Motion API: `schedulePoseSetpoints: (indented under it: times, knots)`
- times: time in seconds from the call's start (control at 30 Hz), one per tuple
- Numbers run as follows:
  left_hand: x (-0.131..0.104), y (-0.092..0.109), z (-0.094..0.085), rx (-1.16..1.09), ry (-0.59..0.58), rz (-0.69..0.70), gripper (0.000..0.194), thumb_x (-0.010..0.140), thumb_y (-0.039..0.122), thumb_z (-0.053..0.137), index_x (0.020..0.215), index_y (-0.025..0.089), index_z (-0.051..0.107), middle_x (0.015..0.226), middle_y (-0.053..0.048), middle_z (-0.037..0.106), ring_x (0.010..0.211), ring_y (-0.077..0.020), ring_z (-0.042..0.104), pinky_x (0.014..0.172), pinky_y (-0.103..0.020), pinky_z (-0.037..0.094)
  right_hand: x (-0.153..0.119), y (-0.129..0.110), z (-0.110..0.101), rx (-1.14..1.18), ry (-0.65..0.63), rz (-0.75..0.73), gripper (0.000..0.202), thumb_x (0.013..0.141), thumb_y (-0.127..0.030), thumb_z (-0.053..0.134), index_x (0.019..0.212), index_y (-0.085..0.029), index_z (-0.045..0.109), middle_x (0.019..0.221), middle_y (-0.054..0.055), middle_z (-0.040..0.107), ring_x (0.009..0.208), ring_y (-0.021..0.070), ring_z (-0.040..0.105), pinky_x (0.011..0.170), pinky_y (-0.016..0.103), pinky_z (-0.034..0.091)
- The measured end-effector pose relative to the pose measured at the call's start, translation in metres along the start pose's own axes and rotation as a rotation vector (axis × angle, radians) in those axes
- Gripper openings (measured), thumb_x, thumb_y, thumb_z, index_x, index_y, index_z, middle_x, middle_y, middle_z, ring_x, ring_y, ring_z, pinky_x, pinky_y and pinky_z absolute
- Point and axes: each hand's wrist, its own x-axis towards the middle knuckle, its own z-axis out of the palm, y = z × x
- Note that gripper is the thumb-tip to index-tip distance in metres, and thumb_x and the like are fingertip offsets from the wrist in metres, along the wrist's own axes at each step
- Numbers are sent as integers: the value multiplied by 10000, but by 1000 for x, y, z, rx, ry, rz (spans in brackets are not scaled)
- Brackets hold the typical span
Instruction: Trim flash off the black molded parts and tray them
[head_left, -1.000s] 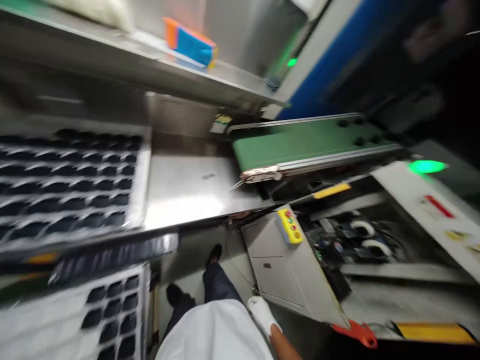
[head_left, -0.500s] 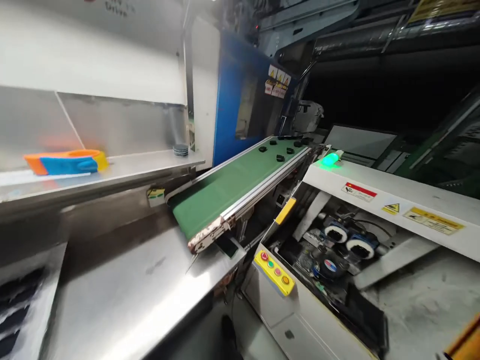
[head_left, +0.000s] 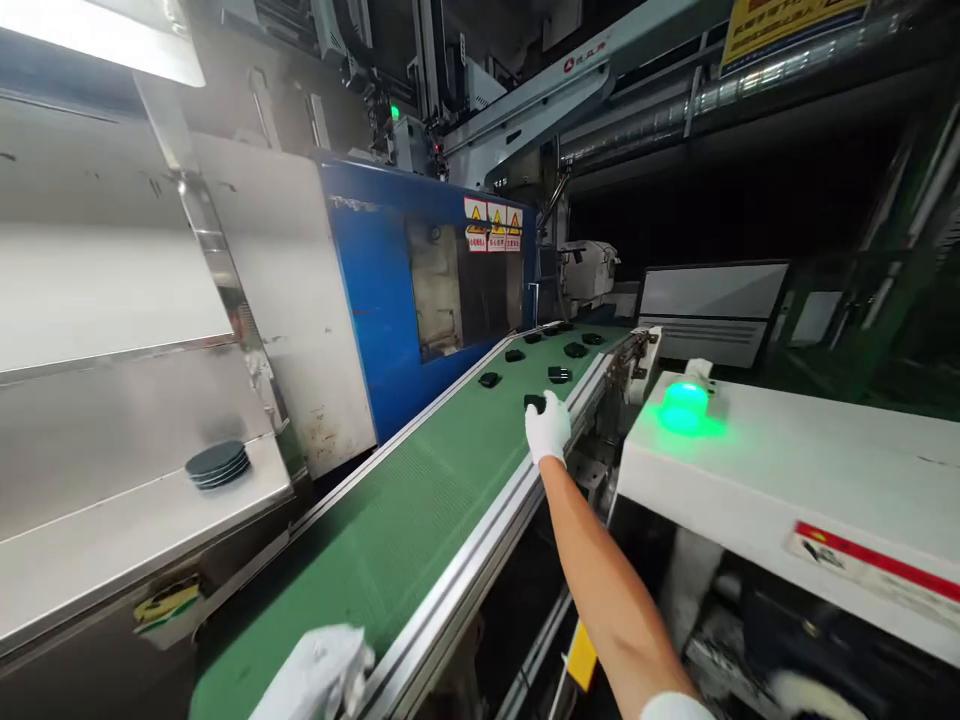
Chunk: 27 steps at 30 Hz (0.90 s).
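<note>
My right hand [head_left: 548, 428], in a white glove, reaches over the right rail of the green conveyor belt [head_left: 420, 500]. Its fingers close on a small black part [head_left: 535, 403] at the belt's right side. Beyond it, several more black parts lie on the belt, one [head_left: 559, 375] just past the hand and another [head_left: 490, 380] toward the left rail. Low in the view, my left hand [head_left: 322, 668], also white-gloved, is over the belt's near end beside the right rail. It is blurred, and its fingers cannot be made out clearly.
A blue machine [head_left: 375, 300] stands along the belt's left side. Stacked dark discs [head_left: 217, 464] sit on a metal shelf [head_left: 135, 520] at left. On the right, a white machine cover [head_left: 787, 450] bears a green lamp [head_left: 684, 405]. The metal rail [head_left: 465, 560] edges the belt.
Both hands have come into view, the right one onto a black part. The view has moved closer to the belt, and the black parts appear nearer.
</note>
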Motion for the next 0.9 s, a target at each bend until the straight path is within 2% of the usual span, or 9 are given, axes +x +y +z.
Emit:
schedulePoseSetpoints:
  times: [0.1,0.17,0.27,0.37,0.47,0.57,0.67,0.8,0.9]
  knots:
    - [100,45,27,61,-15,133,494,715,627,714,812,145,674,728,-33,663,632,-150,599,522,-244,419,44,2,14,-148,23,-2,538,880,-284,548,1364,-55,505,1281,271,599,1256,370,488,1022,479,356]
    - [164,79,48,164,34,245,542,688,660,661,826,135,668,751,-60,679,625,-158,605,495,-243,377,50,8,22,-223,-1,-39,488,885,-299,568,1314,-67,549,1191,255,645,1221,371,505,993,473,359]
    - [251,131,89,285,152,375,559,742,650,557,901,125,665,828,-98,707,707,-192,646,566,-272,439,47,15,30,-298,-39,-116,453,874,-314,612,1275,-106,582,1110,210,686,1167,338,542,966,430,359]
    - [326,182,139,331,225,452,506,796,588,560,943,119,682,928,-122,731,867,-233,679,745,-308,497,44,18,34,-347,-55,-167,508,853,-299,646,1316,-109,562,1083,199,702,1085,321,594,918,412,370]
    - [380,225,184,372,275,446,468,834,551,573,888,103,698,958,-167,740,965,-299,687,814,-349,495,46,19,35,-368,-92,-232,462,790,-270,713,1233,-164,633,1014,151,731,963,293,642,844,384,389]
    - [410,250,216,406,258,402,393,793,499,668,766,107,688,866,-187,741,887,-329,708,743,-366,506,48,22,38,-355,-128,-303,262,719,-242,762,974,-216,711,941,91,745,931,281,648,831,374,389]
    - [415,255,237,438,211,435,238,683,330,793,758,139,674,853,-145,747,875,-305,713,747,-342,512,49,25,43,-300,-145,-326,197,696,-203,750,885,-234,701,902,57,744,928,267,645,850,375,384]
    - [389,239,242,402,199,517,308,684,214,786,962,176,660,1059,-119,733,1072,-276,665,903,-339,492,52,25,43,-166,-177,-271,151,700,-138,684,813,-238,688,791,42,730,864,248,656,881,386,392]
    - [348,216,220,276,128,481,327,787,228,711,1089,147,618,1089,-143,721,1008,-233,685,851,-314,520,52,22,37,-12,-196,-170,177,749,-217,665,921,-246,693,859,58,743,880,254,664,857,379,441]
